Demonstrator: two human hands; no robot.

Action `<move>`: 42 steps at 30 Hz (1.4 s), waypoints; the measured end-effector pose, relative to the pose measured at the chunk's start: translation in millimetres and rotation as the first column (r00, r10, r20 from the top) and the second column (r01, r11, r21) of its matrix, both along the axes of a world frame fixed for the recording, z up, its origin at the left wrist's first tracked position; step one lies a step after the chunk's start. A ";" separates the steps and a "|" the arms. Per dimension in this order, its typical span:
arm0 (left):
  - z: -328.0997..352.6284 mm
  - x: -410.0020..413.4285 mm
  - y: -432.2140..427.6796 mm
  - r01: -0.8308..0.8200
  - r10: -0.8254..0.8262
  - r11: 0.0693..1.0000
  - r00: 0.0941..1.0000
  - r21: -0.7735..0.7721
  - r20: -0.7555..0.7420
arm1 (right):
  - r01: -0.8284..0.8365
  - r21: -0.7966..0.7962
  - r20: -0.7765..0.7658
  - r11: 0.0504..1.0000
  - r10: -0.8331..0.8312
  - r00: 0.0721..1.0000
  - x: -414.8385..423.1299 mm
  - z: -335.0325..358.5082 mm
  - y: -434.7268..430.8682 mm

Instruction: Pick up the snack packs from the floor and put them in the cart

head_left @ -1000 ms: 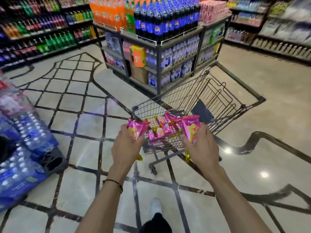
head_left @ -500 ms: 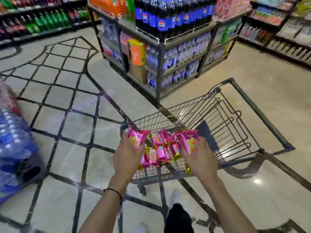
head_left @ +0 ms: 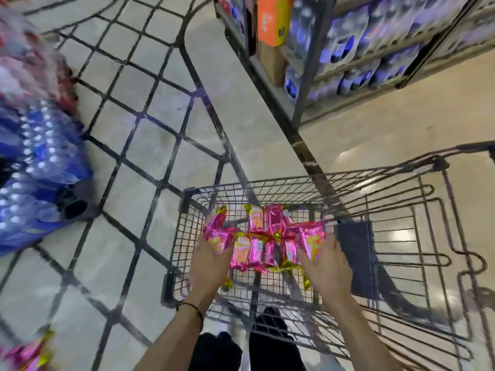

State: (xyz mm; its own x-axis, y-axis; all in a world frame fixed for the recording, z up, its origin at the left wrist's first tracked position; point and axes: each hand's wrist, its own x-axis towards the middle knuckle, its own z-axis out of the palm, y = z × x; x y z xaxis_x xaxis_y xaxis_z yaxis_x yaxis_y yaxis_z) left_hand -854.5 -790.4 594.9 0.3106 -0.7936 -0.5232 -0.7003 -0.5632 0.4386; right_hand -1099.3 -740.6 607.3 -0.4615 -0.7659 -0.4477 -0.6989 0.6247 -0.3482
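Both my hands reach down into the grey wire cart point(head_left: 187, 199). My left hand point(head_left: 207, 266) grips a pink and yellow snack pack point(head_left: 218, 231) at the basket's left side. My right hand point(head_left: 328, 266) holds another pink snack pack point(head_left: 310, 239) to the right. Between them several pink packs point(head_left: 261, 245) lie on the cart's wire bottom. More pink packs point(head_left: 26, 354) lie on the floor at the bottom left corner, blurred.
Shrink-wrapped bottle packs point(head_left: 34, 167) are stacked on the floor at the left. A metal shelf point(head_left: 305, 76) with bottled drinks and an orange box point(head_left: 273, 20) stands ahead of the cart. A dark flap point(head_left: 356, 253) hangs inside the cart. My legs show below the basket.
My view has tilted downward and closer to the cart. Both hands have lowered with their packs from above the rim to down inside the basket.
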 end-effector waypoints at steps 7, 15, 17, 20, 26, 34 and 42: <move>-109.2 -34.8 -49.1 -0.075 0.064 0.993 0.991 0.092 0.118 | -0.193 0.143 -0.078 0.971 0.205 0.976 -19.0 -112.2 -33.1; -243.7 -51.8 -96.1 -0.069 0.066 0.997 0.996 0.046 0.054 | -0.034 0.120 0.026 0.992 0.031 0.999 -31.3 -235.3 -79.3; -263.4 -52.6 -104.4 -0.066 0.065 0.997 0.997 0.032 0.047 | -0.006 0.082 0.010 0.997 0.005 1.000 -33.6 -257.4 -90.7; -282.1 -50.5 -110.4 -0.072 0.072 0.997 0.997 -0.005 0.026 | 0.016 0.018 -0.011 1.000 -0.016 1.000 -32.8 -276.2 -100.0; -268.7 -44.4 -99.3 0.000 0.001 0.999 1.000 -0.039 0.024 | -0.005 -0.001 -0.076 1.000 0.005 0.997 -32.6 -276.7 -92.9; -202.5 -34.0 -87.5 0.152 -0.152 0.988 0.986 0.002 0.064 | -0.139 -0.099 -0.183 0.985 0.119 0.976 -25.0 -207.0 -72.9; -68.7 -32.8 -60.5 0.428 -0.426 0.903 0.892 0.020 0.151 | -0.386 -0.199 -0.189 0.901 0.351 0.917 17.6 -71.9 -52.2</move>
State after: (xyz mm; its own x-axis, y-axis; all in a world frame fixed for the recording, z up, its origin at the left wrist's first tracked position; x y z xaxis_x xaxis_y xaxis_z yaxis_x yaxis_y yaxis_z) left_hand -887.3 -850.9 526.1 0.0127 -0.8736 -0.4864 -0.9294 -0.1898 0.3166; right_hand -1081.6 -792.8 535.4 -0.1728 -0.9663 -0.1908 -0.9170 0.2285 -0.3270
